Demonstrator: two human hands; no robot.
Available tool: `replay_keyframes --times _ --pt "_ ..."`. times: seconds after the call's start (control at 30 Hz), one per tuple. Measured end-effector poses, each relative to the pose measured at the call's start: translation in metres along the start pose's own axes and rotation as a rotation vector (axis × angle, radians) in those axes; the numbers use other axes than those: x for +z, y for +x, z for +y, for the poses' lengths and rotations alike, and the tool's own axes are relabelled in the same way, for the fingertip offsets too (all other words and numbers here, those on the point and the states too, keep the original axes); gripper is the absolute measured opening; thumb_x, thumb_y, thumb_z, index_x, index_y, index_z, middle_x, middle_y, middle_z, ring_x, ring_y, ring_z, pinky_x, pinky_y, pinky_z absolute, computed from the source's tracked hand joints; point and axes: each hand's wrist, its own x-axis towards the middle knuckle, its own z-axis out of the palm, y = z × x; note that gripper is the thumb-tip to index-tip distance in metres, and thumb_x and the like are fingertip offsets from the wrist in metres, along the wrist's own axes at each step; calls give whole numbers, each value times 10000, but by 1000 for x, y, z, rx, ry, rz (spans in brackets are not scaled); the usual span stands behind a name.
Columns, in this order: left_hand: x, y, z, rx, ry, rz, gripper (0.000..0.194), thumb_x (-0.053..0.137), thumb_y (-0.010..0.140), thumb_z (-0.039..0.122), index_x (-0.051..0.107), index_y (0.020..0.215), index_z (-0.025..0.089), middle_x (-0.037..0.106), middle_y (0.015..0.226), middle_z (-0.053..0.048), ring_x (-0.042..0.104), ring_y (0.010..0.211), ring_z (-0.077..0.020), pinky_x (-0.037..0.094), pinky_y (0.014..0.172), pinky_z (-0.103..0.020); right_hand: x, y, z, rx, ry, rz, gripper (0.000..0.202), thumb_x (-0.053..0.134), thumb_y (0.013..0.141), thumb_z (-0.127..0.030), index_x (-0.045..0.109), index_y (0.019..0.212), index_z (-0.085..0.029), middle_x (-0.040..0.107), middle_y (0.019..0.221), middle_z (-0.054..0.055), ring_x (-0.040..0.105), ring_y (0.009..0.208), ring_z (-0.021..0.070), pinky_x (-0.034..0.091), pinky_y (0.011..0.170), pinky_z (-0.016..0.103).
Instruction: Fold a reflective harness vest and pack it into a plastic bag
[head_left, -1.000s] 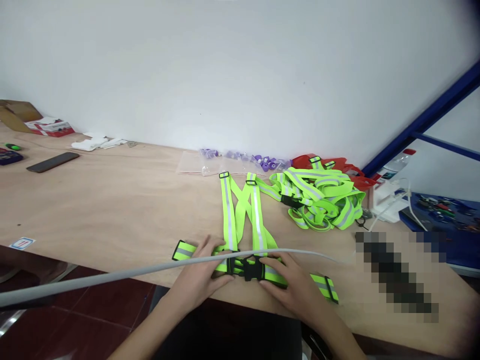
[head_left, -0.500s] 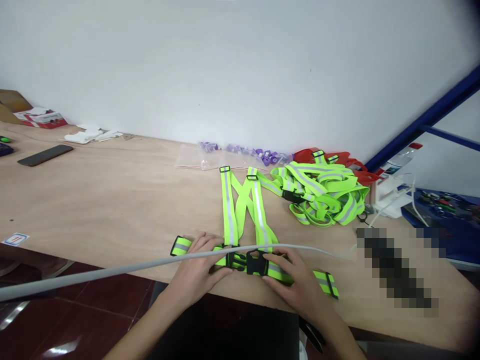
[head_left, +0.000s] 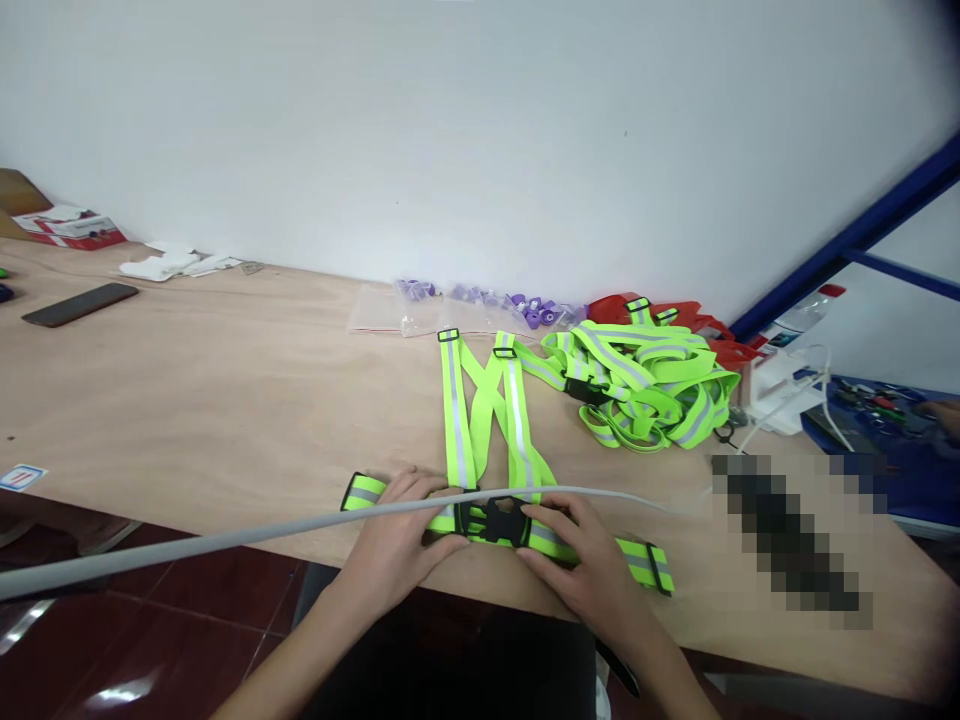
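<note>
A neon green harness with grey reflective stripes [head_left: 455, 405] lies on the wooden table, its two long straps crossing behind. At the front edge, my left hand [head_left: 405, 530] grips the left half of the black buckle [head_left: 493, 520] and its waist strap. My right hand [head_left: 577, 548] pinches the right half. The two buckle halves are together, the prongs at least partly inside the socket. A grey cable [head_left: 247, 535] passes in front of the camera view, over my left hand and the buckle.
A heap of similar green straps [head_left: 660, 370] lies at right beside red bags [head_left: 697, 318]. Purple items in clear bags [head_left: 532, 310] rest by the wall. At left are a dark flat object [head_left: 81, 304] and white papers [head_left: 176, 263].
The right buckle half has moved left into the left half, closing most of the gap. My right hand has shifted slightly left with it.
</note>
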Motion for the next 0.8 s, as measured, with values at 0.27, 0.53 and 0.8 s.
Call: replay_keyframes --times 0.27,0.53,0.8 --pt "2 3 5 -5 31 -36 469 825 814 349 631 1230 252 696 1158 -77 606 1122 -320 532 935 -472 6 5 -4 -41 -18 -37 282 710 883 -316 720 1158 -256 679 1119 110 688 1022 272 610 846 413" --pt "3 3 4 -11 66 -50 452 797 834 399 629 1221 236 694 1151 -92 612 1121 -325 538 931 -487 7 9 -9 -47 -25 -39 264 699 894 -318 717 1148 -249 680 1107 110 682 1026 272 604 842 407" --pt "-22 -1 12 128 71 23 511 675 922 483 534 1357 256 663 1314 -101 596 1257 -299 356 1175 -595 -3 -3 3 -72 -163 7 474 674 908 -448 605 1347 -283 691 1220 95 656 1122 301 552 950 452"
